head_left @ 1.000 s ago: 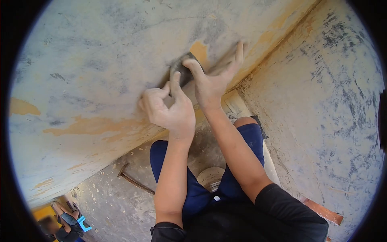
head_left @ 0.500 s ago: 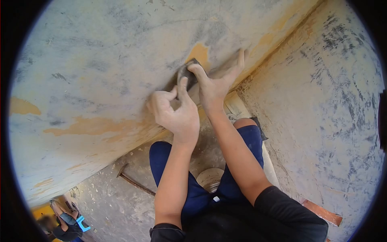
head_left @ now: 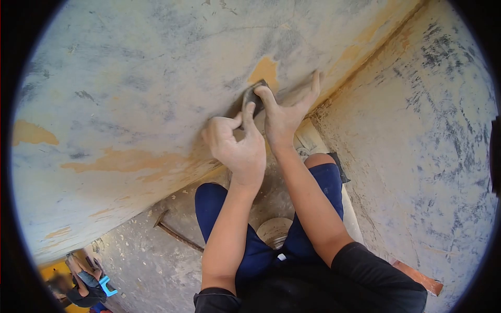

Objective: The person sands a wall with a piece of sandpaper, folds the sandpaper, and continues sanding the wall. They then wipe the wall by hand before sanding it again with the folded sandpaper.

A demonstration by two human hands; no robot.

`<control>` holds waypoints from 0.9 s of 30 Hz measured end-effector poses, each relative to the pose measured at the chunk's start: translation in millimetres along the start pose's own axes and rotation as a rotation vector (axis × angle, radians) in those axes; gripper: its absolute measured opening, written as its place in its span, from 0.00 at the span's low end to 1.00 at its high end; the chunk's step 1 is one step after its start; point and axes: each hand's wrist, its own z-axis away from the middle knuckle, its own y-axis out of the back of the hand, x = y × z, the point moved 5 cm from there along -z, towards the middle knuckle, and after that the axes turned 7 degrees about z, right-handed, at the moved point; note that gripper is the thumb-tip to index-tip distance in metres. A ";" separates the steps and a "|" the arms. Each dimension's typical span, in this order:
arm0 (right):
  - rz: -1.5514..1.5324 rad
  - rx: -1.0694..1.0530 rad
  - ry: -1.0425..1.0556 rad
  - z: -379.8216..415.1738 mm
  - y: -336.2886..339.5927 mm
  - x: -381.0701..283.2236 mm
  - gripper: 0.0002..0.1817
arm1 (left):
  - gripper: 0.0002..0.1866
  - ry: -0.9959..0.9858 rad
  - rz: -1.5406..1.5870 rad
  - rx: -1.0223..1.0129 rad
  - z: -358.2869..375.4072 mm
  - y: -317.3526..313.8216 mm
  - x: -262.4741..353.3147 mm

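Both of my hands press a folded, dark grey piece of sandpaper [head_left: 254, 99] against the patchy plastered wall [head_left: 156, 68]. My left hand [head_left: 239, 148] has its thumb stretched up onto the sandpaper and its other fingers curled against the wall. My right hand [head_left: 286, 117] pins the upper part with its thumb, while its other fingers reach out to the right, one raised. Just above the sandpaper is a bare orange patch [head_left: 265, 72] in the wall coating. Pale dust coats both hands. The sandpaper's underside is hidden.
A side wall [head_left: 407, 146] meets this one at a corner on the right. On the floor lies a wooden-handled tool [head_left: 177, 233]. A round pale container [head_left: 274, 229] stands between my knees. A reddish block [head_left: 417, 276] lies lower right. Another person [head_left: 86, 292] is by a blue stool [head_left: 108, 286].
My hands and the sandpaper have shifted slightly right along the wall, still in the same grip. The whole view has also moved a little.
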 end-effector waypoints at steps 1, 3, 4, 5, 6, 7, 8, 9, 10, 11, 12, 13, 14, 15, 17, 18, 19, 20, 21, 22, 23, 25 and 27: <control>0.004 -0.012 -0.149 4.3 2.2 10.0 0.72 | 0.19 0.008 0.026 -0.054 8.0 -3.4 -0.4; 0.001 0.007 -0.128 2.4 2.7 8.0 0.71 | 0.19 0.003 0.037 -0.100 8.8 -5.1 5.1; -0.007 0.023 -0.107 -0.5 0.2 2.6 0.71 | 0.19 -0.003 0.036 -0.096 -0.1 -3.9 7.4; -0.012 0.021 -0.107 -3.3 -2.4 -1.3 0.71 | 0.19 -0.058 0.032 -0.052 -10.8 -0.8 10.4; -0.063 0.024 -0.056 -8.3 -3.2 -14.6 0.68 | 0.19 -0.109 0.027 -0.011 -17.8 2.4 11.6; -0.115 0.029 -0.002 -12.8 -4.6 -24.1 0.65 | 0.19 -0.111 0.025 -0.008 -22.9 1.5 8.7; -0.111 0.028 -0.005 -12.6 -5.1 -25.3 0.65 | 0.19 -0.164 0.027 0.022 -24.9 2.3 8.9; -0.083 0.024 0.015 -12.2 -5.0 -29.2 0.65 | 0.20 -0.214 0.030 0.052 -23.9 3.3 11.4; -0.058 0.022 0.036 -13.9 -5.0 -33.6 0.66 | 0.20 -0.212 0.031 0.049 -23.3 3.3 13.9; -0.058 0.026 0.037 -20.2 -5.1 -37.0 0.66 | 0.21 -0.179 0.108 0.101 -24.2 5.6 15.1; -0.078 0.018 0.112 -30.0 -5.5 -52.6 0.66 | 0.21 -0.146 0.182 0.153 -24.4 7.1 14.2; -0.092 0.009 0.182 -33.3 -4.5 -60.6 0.66 | 0.21 -0.145 0.183 0.145 -25.5 5.6 10.8; -0.078 0.011 0.174 -29.7 -2.5 -55.7 0.66 | 0.22 -0.108 0.176 0.159 -26.9 5.0 4.0; -0.029 0.010 0.199 -26.0 -2.3 -51.0 0.66 | 0.22 -0.070 0.171 0.183 -26.7 4.1 1.3; 0.000 0.021 0.247 -23.6 -4.3 -39.3 0.65 | 0.22 -0.095 0.110 0.123 -17.6 -0.8 1.9; 0.011 0.001 0.138 -16.5 -2.5 -21.6 0.68 | 0.22 -0.114 0.033 0.053 -12.1 -2.0 3.8; 0.025 -0.019 0.026 -9.3 1.2 -7.9 0.70 | 0.21 -0.100 0.025 -0.009 -6.8 -3.0 8.9; 0.026 -0.014 0.029 -3.2 6.6 1.1 0.70 | 0.21 -0.102 0.030 -0.009 0.3 -1.4 9.5; 0.014 -0.048 -0.109 1.8 10.6 13.5 0.69 | 0.21 -0.079 0.047 -0.101 8.9 -5.3 6.4; 0.002 -0.082 -0.246 7.6 13.6 23.0 0.67 | 0.20 -0.056 0.064 -0.192 13.9 -8.5 5.7; 0.004 -0.079 -0.239 13.5 17.7 24.9 0.67 | 0.19 -0.087 0.075 -0.222 15.6 -7.5 8.1; -0.055 -0.155 -0.417 27.3 21.7 29.0 0.58 | 0.18 -0.122 0.095 -0.233 20.3 -6.0 4.0; -0.085 -0.215 -0.419 35.4 30.5 21.0 0.53 | 0.17 -0.156 0.106 -0.243 21.7 -2.0 1.3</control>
